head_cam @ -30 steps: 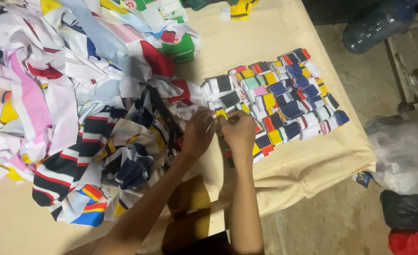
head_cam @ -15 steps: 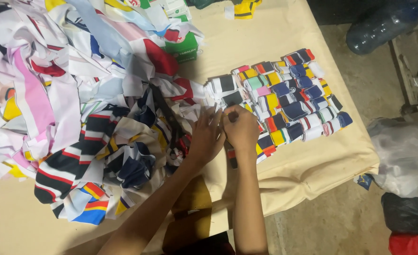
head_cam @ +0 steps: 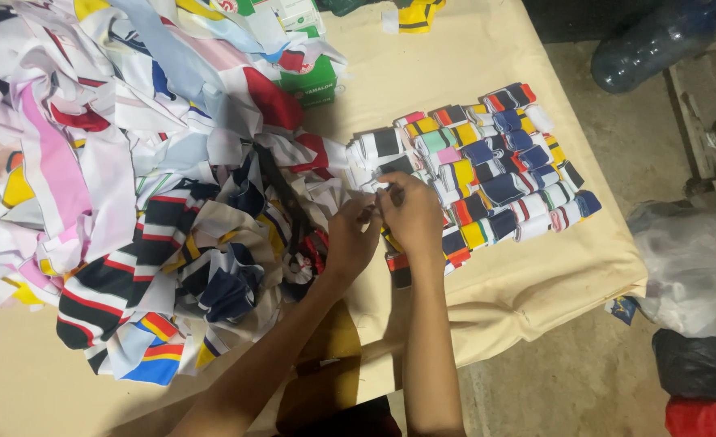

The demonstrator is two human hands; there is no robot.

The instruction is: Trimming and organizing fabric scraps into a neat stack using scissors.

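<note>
A small white fabric strip (head_cam: 384,188) is pinched between the fingertips of the left hand (head_cam: 350,241) and the right hand (head_cam: 412,214), which are held close together. Just beyond the right hand, rows of folded coloured strips (head_cam: 495,166) are laid out on the cloth-covered desk (head_cam: 447,73). Left of the left hand, a loose heap of striped fabric pieces (head_cam: 131,186) is piled.

A loose heap of striped fabric strips (head_cam: 155,178) lay on the left of the cream cloth-covered table (head_cam: 455,65), neat rows of folded strips (head_cam: 487,170) on its right, both hands (head_cam: 390,226) between them.
</note>
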